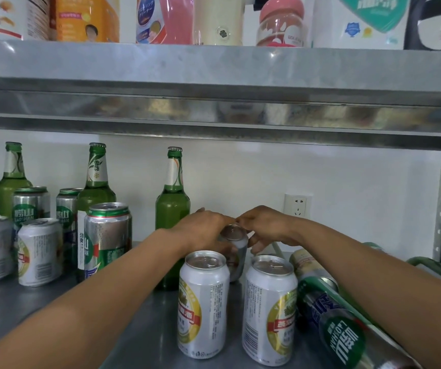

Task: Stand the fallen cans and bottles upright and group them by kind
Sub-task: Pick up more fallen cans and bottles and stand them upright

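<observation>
Left hand [203,231] and right hand [266,230] both grip the silver can [235,242] mid-frame. Bottles [96,182] at left stand, but the lower-right green can [347,331] lies toppled.

Left hand [204,230] bare (right hand [265,228] likewise)

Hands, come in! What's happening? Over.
Both gripping silver can: left hand, right hand. Fallen: green Laoshan can, right side. In front: two upright cans, close.

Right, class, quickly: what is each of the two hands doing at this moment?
Left hand: closed, gripping the left side of the silver can.
Right hand: closed, gripping the same can at its top and right side.
</observation>
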